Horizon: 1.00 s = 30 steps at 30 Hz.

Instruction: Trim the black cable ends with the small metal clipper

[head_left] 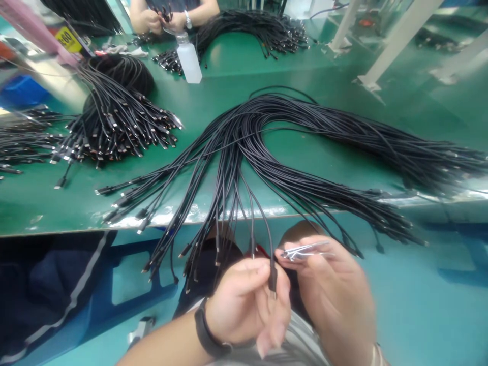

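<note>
Your left hand [244,310], with a black wristband [209,333] at its wrist, is closed around a single black cable [263,223], pinching it between thumb and fingers just at its moulded black plug [272,279]. Your right hand [331,290] grasps a slim silvery metal piece [305,250] between its fingertips, close beside that plug; it is too blurred to identify exactly. The cable runs up into a loose fan of black cables [244,147] spread across the green worktop [46,203], with many ends hanging over the front edge. Each cable looks light and limp, so the lead will flop and may snag its neighbours. The small plug looks stiff but possibly slippery, making it the firmest place to pinch. Beyond lie another cable heap [118,117], a plastic bottle [188,58], and a co-worker's hands [163,20] at the far side
</note>
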Available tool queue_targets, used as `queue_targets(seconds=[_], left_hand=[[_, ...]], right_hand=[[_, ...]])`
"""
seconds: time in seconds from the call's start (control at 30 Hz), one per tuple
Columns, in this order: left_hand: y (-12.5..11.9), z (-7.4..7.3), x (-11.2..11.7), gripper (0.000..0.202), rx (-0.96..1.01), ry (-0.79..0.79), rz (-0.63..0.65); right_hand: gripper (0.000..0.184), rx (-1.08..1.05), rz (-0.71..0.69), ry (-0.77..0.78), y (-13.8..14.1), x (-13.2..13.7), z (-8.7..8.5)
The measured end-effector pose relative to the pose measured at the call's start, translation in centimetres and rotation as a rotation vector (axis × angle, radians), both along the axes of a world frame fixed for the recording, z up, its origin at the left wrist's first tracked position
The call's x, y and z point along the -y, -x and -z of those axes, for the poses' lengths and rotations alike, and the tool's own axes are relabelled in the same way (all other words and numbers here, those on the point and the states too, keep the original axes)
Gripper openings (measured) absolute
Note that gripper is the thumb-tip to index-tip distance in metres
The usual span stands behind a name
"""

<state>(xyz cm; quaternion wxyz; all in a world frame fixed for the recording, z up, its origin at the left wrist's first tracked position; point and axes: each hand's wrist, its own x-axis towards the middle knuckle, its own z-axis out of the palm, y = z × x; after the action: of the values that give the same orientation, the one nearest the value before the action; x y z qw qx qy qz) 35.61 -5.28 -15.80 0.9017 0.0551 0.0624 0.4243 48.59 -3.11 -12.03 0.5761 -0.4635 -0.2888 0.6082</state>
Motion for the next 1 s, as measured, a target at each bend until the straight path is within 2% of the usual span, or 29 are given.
queue_targets(seconds=[0.1,0.17,0.33,0.43,0.53,0.7,1.0], left_hand=[[0.0,-0.2,-0.2,0.036,-0.101,0.001,0.049],[0.1,-0.3,-0.2,0.038,-0.276,-0.042,0.017],[0.6,-1.1,0.4,0.038,-1.154,-0.227,-0.331],[1.1,-1.6,0.4,0.038,-1.442,-0.373,-0.43],[1.3,-1.7,0.3,0.034,-1.521,-0.447,-0.442],[1.3,-1.9,0.2,0.032,-1.555,-0.483,-0.423],[1.5,-1.9,0.2,0.032,-1.616,-0.534,-0.417]], right_hand=[[0.012,0.01,-0.009,0.027,-0.2,-0.2,-0.1],[0.014,-0.011,-0.054,0.051,-0.3,-0.1,-0.1],[0.011,-0.06,-0.131,-0.011,-0.4,0.6,0.2],[0.008,0.007,-0.132,-0.05,-0.2,0.9,0.1],[0.007,0.097,-0.158,-0.075,-0.1,0.7,-0.5],[0.009,0.175,-0.162,-0.073,-0.2,0.2,-1.0],[0.012,0.216,-0.162,-0.049,0.1,-0.1,-1.2]])
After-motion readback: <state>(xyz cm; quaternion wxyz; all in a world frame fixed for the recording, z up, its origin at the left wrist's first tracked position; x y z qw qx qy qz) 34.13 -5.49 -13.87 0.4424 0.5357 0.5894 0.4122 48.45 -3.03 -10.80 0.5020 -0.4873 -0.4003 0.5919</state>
